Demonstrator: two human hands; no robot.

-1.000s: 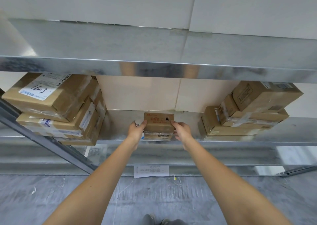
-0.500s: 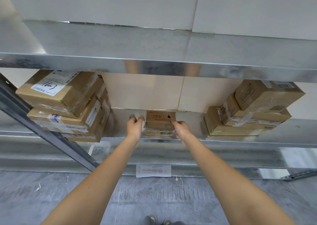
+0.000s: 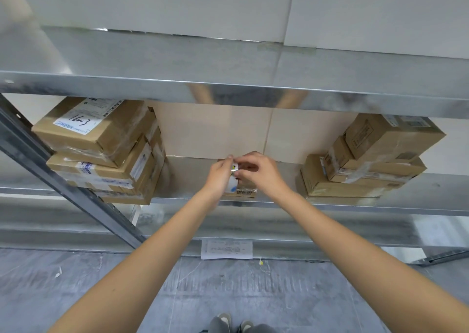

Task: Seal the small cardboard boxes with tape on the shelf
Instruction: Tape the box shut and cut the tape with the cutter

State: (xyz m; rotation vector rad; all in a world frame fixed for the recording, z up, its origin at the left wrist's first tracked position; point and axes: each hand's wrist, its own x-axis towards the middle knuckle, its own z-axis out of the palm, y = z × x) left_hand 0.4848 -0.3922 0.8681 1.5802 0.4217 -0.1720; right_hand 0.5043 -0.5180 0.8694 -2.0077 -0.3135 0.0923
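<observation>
Nearest you: grey floor, your shoes (image 3: 232, 323), and a paper sheet (image 3: 226, 249) taped under the shelf edge (image 3: 330, 207). On the shelf, mid-span: your left hand (image 3: 220, 174) curls around a small white tape roll (image 3: 233, 177) while your right hand (image 3: 261, 171) pinches at it, probably the tape end, both covering most of the small cardboard box (image 3: 241, 191). Flanking, well apart: a left stack of taped boxes (image 3: 101, 152) and a right stack (image 3: 368, 160), with the beige back panel (image 3: 215, 129) behind.
</observation>
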